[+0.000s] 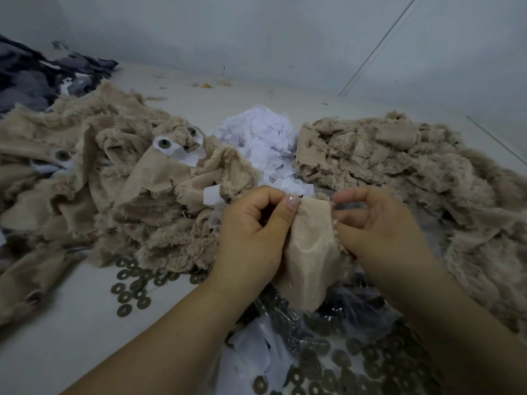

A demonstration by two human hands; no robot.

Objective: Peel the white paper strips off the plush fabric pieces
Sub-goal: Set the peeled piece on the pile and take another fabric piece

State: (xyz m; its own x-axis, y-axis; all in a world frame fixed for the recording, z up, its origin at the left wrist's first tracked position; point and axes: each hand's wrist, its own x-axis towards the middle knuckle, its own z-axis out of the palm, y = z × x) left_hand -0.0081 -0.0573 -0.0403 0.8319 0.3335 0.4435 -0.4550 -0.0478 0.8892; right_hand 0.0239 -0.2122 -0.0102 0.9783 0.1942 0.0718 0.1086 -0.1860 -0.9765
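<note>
No readable labels or writing anywhere. Nearest: metal washers [339, 374] in clear plastic bag [288, 315]. Left hand [251, 232] and right hand [376, 223] both grip one beige plush piece [309, 246], backing up. Left: plush pile [128, 181] with paper strips [185, 153]. Centre behind: peeled paper heap [259, 135]. Right: stripped plush pile [399, 161] on surface [71, 323].

The scene is lit dimly and evenly, with a cool cast. Soft shadows are seen. Edges are bent by wide-angle distortion; the lower corners are blurred.
</note>
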